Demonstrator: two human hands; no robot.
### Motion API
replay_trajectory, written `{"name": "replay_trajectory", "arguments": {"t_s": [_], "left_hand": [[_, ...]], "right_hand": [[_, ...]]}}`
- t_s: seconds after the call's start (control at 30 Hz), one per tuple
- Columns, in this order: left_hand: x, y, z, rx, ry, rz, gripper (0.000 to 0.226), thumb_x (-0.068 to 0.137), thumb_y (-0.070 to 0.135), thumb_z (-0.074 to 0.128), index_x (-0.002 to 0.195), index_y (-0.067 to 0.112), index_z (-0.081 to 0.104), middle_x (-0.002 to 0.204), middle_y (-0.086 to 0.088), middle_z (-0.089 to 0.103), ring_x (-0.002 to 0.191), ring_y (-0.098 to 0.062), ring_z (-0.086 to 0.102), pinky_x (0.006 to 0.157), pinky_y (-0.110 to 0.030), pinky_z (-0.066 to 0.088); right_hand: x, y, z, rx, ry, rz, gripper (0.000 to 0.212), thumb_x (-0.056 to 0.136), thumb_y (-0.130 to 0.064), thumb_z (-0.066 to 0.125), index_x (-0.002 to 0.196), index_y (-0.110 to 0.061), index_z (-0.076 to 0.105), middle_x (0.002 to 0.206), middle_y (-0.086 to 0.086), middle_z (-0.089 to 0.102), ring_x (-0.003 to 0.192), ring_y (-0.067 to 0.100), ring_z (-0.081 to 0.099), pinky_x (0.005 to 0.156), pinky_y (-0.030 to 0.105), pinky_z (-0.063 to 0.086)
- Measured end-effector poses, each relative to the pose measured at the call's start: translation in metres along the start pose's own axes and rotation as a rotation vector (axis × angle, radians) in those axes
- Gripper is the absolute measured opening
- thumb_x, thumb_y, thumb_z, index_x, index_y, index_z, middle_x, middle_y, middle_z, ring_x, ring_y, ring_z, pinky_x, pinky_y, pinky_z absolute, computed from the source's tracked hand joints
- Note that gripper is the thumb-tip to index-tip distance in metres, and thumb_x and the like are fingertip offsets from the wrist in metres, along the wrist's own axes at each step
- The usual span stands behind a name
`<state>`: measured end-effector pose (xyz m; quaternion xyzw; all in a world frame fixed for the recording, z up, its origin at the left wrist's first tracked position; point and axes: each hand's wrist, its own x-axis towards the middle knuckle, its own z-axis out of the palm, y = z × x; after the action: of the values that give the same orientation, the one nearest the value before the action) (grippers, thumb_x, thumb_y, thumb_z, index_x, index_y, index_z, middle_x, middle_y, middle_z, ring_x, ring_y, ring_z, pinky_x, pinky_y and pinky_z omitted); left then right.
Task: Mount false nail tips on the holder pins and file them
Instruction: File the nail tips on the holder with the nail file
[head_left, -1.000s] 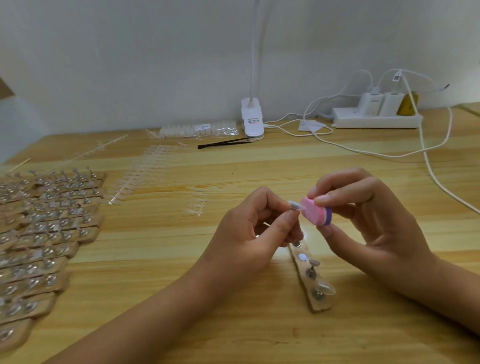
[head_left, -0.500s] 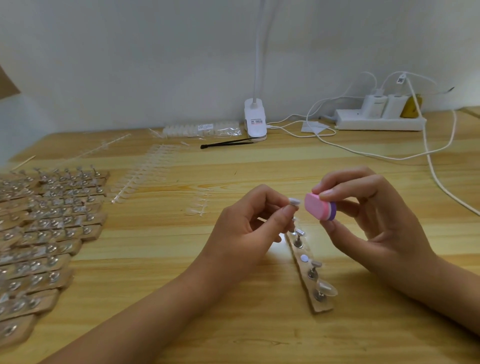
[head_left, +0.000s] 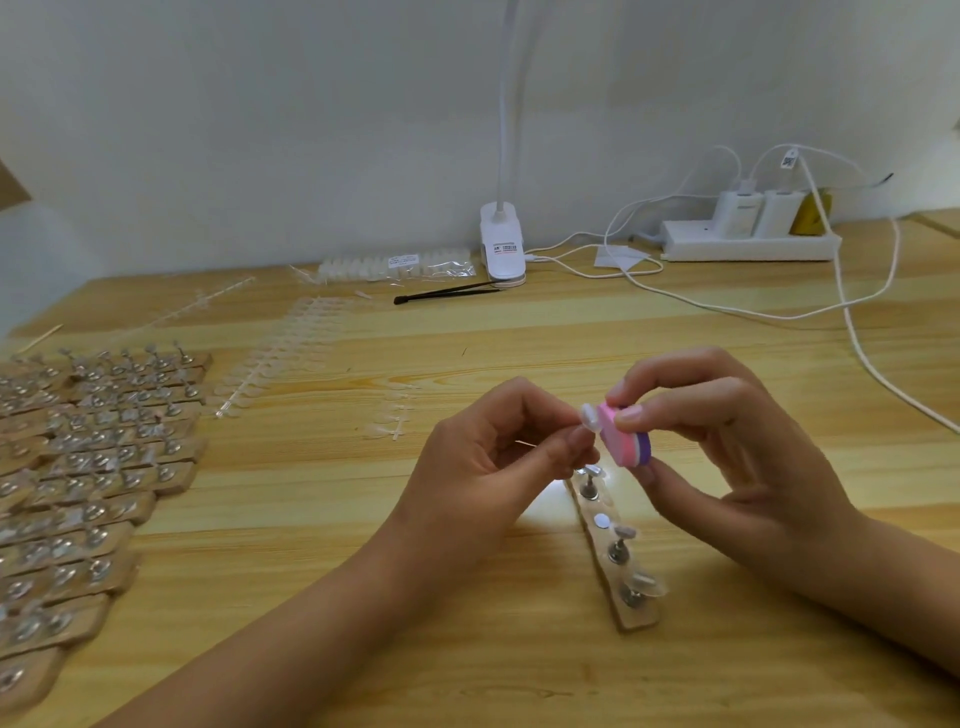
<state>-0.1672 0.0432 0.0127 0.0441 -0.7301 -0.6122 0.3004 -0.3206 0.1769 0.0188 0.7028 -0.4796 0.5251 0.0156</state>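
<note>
My left hand (head_left: 488, 452) pinches a small clear false nail tip (head_left: 589, 417) between thumb and forefinger. Its free end touches the pink and purple file block (head_left: 626, 436), which my right hand (head_left: 727, 441) grips from above and below. Under both hands a wooden holder strip (head_left: 623, 566) lies on the table, with several metal pins standing on it. Some pins carry clear tips; one spot shows only a white dot (head_left: 601, 520).
Many filled holder strips (head_left: 78, 467) cover the table's left side. Clear nail-tip sprues (head_left: 275, 358) lie behind them. Black tweezers (head_left: 447, 292), a clip lamp base (head_left: 503, 247), a bag of tips (head_left: 397, 264), a power strip (head_left: 748, 244) and trailing white cables (head_left: 852, 322) sit at the back.
The file block was pulled away from the nail tip half a second ago and now touches it again. Both hands stay above the holder strip.
</note>
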Motion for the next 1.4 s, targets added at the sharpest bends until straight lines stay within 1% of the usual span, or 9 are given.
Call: {"name": "replay_trajectory", "arguments": {"t_s": [0.1, 0.3, 0.43, 0.57, 0.73, 0.83, 0.93, 1.1, 1.4], "left_hand": [[-0.0007, 0.0002, 0.0011, 0.020, -0.017, 0.011, 0.004, 0.089, 0.024, 0.070, 0.087, 0.027, 0.067, 0.082, 0.003, 0.072, 0.077, -0.008, 0.068, 0.073, -0.019, 0.052], [-0.0007, -0.0003, 0.0016, 0.041, -0.011, 0.024, 0.001, 0.086, 0.027, 0.067, 0.087, 0.026, 0.067, 0.080, 0.006, 0.070, 0.075, -0.008, 0.066, 0.073, -0.021, 0.052], [-0.0009, 0.0000, 0.0013, 0.071, 0.002, 0.039, 0.009, 0.087, 0.029, 0.066, 0.089, 0.021, 0.066, 0.083, 0.004, 0.070, 0.081, -0.012, 0.068, 0.076, -0.025, 0.054], [-0.0008, -0.0001, 0.0022, 0.081, 0.015, 0.042, 0.008, 0.087, 0.029, 0.066, 0.092, 0.023, 0.066, 0.085, 0.003, 0.069, 0.082, -0.012, 0.067, 0.078, -0.026, 0.052], [-0.0008, 0.0020, 0.0014, 0.208, 0.034, 0.143, 0.009, 0.089, 0.025, 0.064, 0.097, 0.022, 0.066, 0.090, 0.007, 0.069, 0.086, -0.014, 0.069, 0.080, -0.022, 0.054], [-0.0011, 0.0035, 0.0017, 0.277, 0.080, 0.209, 0.009, 0.088, 0.021, 0.066, 0.096, 0.025, 0.066, 0.089, 0.008, 0.069, 0.084, -0.012, 0.069, 0.079, -0.019, 0.054], [-0.0013, 0.0023, 0.0013, 0.325, 0.099, 0.244, 0.010, 0.089, 0.019, 0.065, 0.098, 0.020, 0.067, 0.090, 0.009, 0.069, 0.084, -0.010, 0.069, 0.079, -0.022, 0.056], [-0.0006, 0.0026, 0.0014, 0.342, 0.123, 0.251, 0.008, 0.088, 0.018, 0.066, 0.096, 0.018, 0.069, 0.088, 0.008, 0.069, 0.083, -0.012, 0.068, 0.078, -0.022, 0.055], [-0.0010, 0.0032, 0.0012, 0.363, 0.138, 0.247, 0.008, 0.088, 0.017, 0.069, 0.096, 0.019, 0.069, 0.089, 0.008, 0.070, 0.085, -0.014, 0.069, 0.078, -0.025, 0.057]], "right_hand": [[-0.0003, 0.0004, 0.0013, -0.033, 0.003, -0.001, 0.028, 0.091, -0.012, 0.062, 0.116, -0.021, 0.056, 0.113, 0.005, 0.055, 0.106, 0.027, 0.061, 0.086, 0.042, 0.053], [0.0005, -0.0011, 0.0003, -0.139, -0.003, -0.038, 0.026, 0.090, -0.017, 0.067, 0.113, -0.019, 0.056, 0.106, 0.002, 0.053, 0.099, 0.023, 0.061, 0.079, 0.039, 0.052], [-0.0016, -0.0037, 0.0023, -0.223, -0.041, -0.112, 0.024, 0.090, -0.019, 0.068, 0.112, -0.019, 0.057, 0.108, -0.002, 0.052, 0.100, 0.014, 0.059, 0.082, 0.027, 0.048], [0.0017, 0.0017, -0.0024, -0.225, 0.024, -0.046, 0.028, 0.087, -0.016, 0.068, 0.113, -0.020, 0.057, 0.105, 0.001, 0.053, 0.099, 0.018, 0.059, 0.082, 0.036, 0.049], [-0.0007, -0.0004, 0.0018, -0.247, -0.007, -0.107, 0.026, 0.090, -0.020, 0.068, 0.114, -0.022, 0.057, 0.106, -0.002, 0.052, 0.098, 0.018, 0.059, 0.081, 0.031, 0.048], [0.0016, 0.0032, -0.0040, -0.219, 0.028, -0.037, 0.027, 0.087, -0.017, 0.068, 0.112, -0.020, 0.057, 0.106, 0.001, 0.053, 0.100, 0.018, 0.058, 0.082, 0.036, 0.049], [-0.0004, 0.0014, 0.0004, -0.205, 0.001, -0.069, 0.027, 0.088, -0.018, 0.068, 0.113, -0.021, 0.057, 0.108, -0.004, 0.053, 0.100, 0.018, 0.059, 0.081, 0.036, 0.049], [0.0000, 0.0052, -0.0024, -0.186, 0.030, -0.013, 0.028, 0.087, -0.018, 0.068, 0.112, -0.022, 0.057, 0.105, 0.002, 0.053, 0.099, 0.020, 0.059, 0.080, 0.041, 0.050], [0.0000, 0.0036, 0.0010, -0.184, 0.024, -0.017, 0.027, 0.087, -0.019, 0.068, 0.111, -0.021, 0.057, 0.104, 0.000, 0.053, 0.099, 0.020, 0.059, 0.080, 0.039, 0.050]]}}
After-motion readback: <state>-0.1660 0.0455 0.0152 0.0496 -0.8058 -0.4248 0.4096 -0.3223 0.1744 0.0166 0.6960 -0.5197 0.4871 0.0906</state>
